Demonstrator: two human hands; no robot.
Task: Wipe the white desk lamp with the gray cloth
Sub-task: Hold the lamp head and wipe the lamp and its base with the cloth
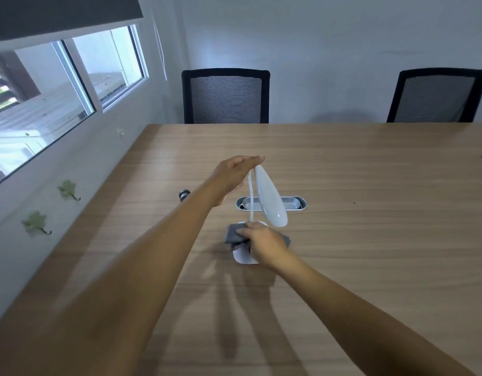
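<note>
The desk lamp (271, 198) is plain glossy white, head, stem and base alike. The cloth (235, 234), just below the upper grip and under the lower one, is dark gray with a faint woven texture. The tabletop (370, 240) is light brown with horizontal wood grain. Beyond the grips, a silver-gray oval cable tray (294, 203) and two black chairs (225, 96) with gray, finely striped mesh backs.

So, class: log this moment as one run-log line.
left hand: holds lamp top | right hand: presses gray cloth on lamp base | phase: wiping base
</note>
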